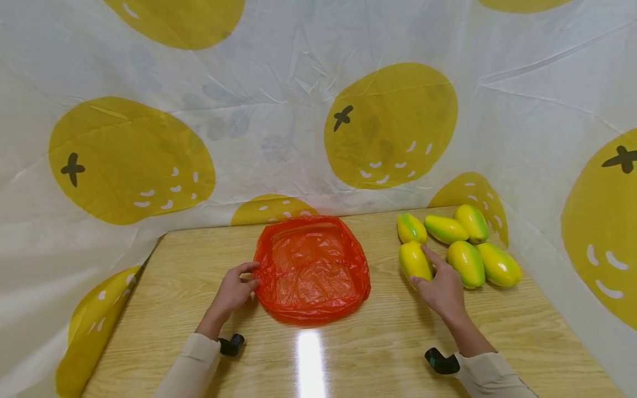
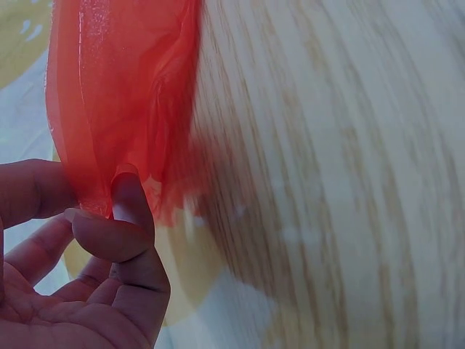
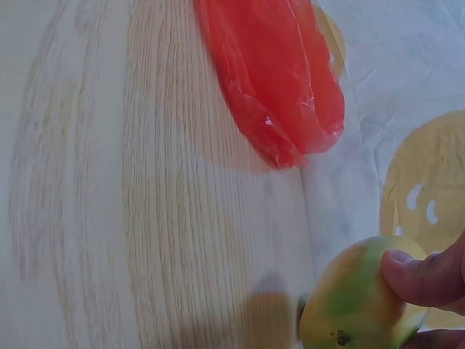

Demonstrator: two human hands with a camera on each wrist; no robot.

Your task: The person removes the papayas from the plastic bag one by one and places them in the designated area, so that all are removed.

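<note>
A red plastic bag (image 1: 359,260) lies spread open on the wooden table, its mouth facing up. At its left edge my left hand (image 1: 234,287) pinches the rim between thumb and fingers; the left wrist view shows the bag's thin film (image 2: 123,94) running up from the fingertips. My right hand (image 1: 444,288) grips a yellow-green mango (image 1: 414,260), to the right of the bag. The thumb presses on that mango's skin (image 3: 352,291) in the right wrist view. Just behind it sits another mango (image 1: 411,228).
Several more mangoes, such as a front one (image 1: 466,264) and a rear one (image 1: 471,223), cluster at the back right of the table (image 1: 194,265). A white cloth (image 1: 278,127) printed with big yellow fruit hangs behind and along both sides.
</note>
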